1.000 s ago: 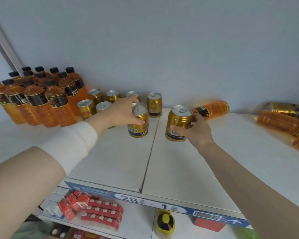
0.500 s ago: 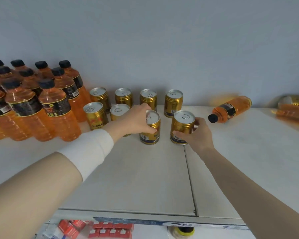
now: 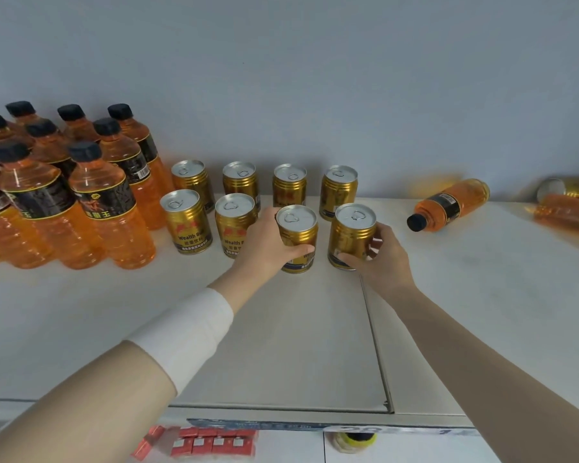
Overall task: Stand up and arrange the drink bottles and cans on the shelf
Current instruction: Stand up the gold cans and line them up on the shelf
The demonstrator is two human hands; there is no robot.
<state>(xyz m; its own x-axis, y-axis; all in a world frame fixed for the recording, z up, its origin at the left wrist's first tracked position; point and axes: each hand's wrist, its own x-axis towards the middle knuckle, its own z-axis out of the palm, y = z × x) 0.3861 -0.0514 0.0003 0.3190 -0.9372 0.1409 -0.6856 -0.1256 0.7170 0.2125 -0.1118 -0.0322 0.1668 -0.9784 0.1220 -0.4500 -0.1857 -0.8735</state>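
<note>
Several gold cans stand in two rows on the white shelf. My left hand grips the third front-row can, upright on the shelf. My right hand grips the fourth front-row can, standing just to its right. The back row of cans stands against the wall. Upright orange bottles with black caps fill the left. One orange bottle lies on its side at the right. Further right, another bottle and a gold can also lie toppled.
A blue-grey wall closes the back of the shelf. A seam runs front to back between two shelf panels. Below the front edge sit red packets and a yellow-capped item on a lower shelf.
Both hands have slid their cans back and slightly left, into line with the front row. The view has tilted so the shelf fills more of the frame.
</note>
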